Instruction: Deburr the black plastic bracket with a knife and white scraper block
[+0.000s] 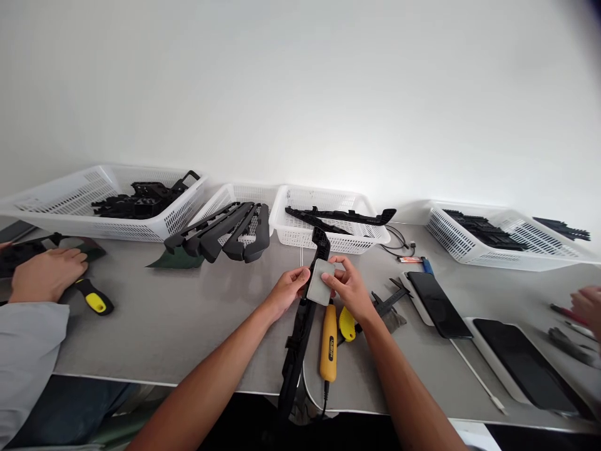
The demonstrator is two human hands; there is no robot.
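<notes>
Four white plastic baskets stand in a row along the back of a grey table (188, 326). The far-left basket (70, 207) holds a heap of small black plastic pieces. The next basket (225, 200) holds long black bars that stick out over its front edge. The middle basket (300, 232) holds one or two long black strips lying across it. The far-right basket (474, 247) holds flat black ribbed pieces.

At the table's centre, a long black plastic part (300, 326) runs lengthwise from the near edge away toward the middle basket, its far end raised and tilted slightly right. The left hand (286, 291) grips this part near its upper end, fingers wrapped around it. The right hand (350, 288) pinches a small grey block (321, 282) and presses it against the part. A yellow-handled knife (328, 341) lies just beside the part on the table.
</notes>
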